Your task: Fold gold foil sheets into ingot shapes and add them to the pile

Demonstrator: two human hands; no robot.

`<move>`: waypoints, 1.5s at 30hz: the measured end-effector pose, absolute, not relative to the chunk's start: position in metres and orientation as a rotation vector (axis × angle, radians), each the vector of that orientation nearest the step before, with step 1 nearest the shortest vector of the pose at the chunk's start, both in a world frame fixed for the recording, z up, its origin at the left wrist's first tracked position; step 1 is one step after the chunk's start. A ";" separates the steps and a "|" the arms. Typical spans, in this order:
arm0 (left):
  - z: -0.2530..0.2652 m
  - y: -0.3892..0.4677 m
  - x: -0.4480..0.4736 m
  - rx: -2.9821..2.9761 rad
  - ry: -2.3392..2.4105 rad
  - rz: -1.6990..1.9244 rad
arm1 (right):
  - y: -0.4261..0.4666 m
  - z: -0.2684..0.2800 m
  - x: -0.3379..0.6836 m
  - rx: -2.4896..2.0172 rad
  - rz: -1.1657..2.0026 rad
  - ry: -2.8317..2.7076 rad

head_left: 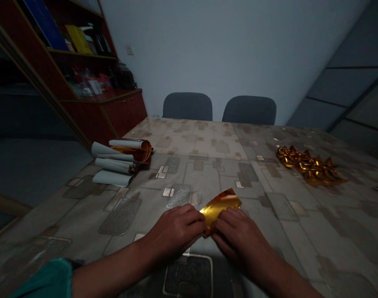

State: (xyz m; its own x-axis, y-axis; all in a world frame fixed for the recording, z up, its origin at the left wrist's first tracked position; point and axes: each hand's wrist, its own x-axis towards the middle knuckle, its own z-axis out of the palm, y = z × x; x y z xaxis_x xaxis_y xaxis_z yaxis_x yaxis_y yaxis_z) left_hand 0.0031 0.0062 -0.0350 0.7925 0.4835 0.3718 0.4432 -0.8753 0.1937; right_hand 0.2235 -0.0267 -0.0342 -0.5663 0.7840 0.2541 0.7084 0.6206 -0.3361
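A folded sheet of gold foil paper lies on the patterned table, its far end lifted a little. My left hand pinches the sheet's near left edge. My right hand presses on its near right edge, fingers curled. Both hands meet at the sheet's near end and hide that part.
Rolled sheets of white-backed gold paper lie at the table's left edge. A pile of folded gold pieces sits at the right. Two grey chairs stand behind the far edge. A red-brown shelf unit fills the left.
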 end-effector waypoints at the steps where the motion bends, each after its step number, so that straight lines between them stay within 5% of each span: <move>1: -0.035 0.007 0.003 2.893 0.752 0.661 | -0.027 -0.034 0.223 -1.181 0.262 -2.471; 12: -0.038 0.021 -0.005 2.678 0.518 0.855 | -0.028 -0.030 0.223 -1.057 0.357 -2.349; 34: -0.031 -0.003 0.005 3.205 0.621 0.496 | -0.028 -0.032 0.252 -1.583 0.118 -2.469; 45: -0.026 -0.002 0.001 3.177 0.631 0.511 | -0.026 -0.020 0.250 -1.665 0.255 -2.328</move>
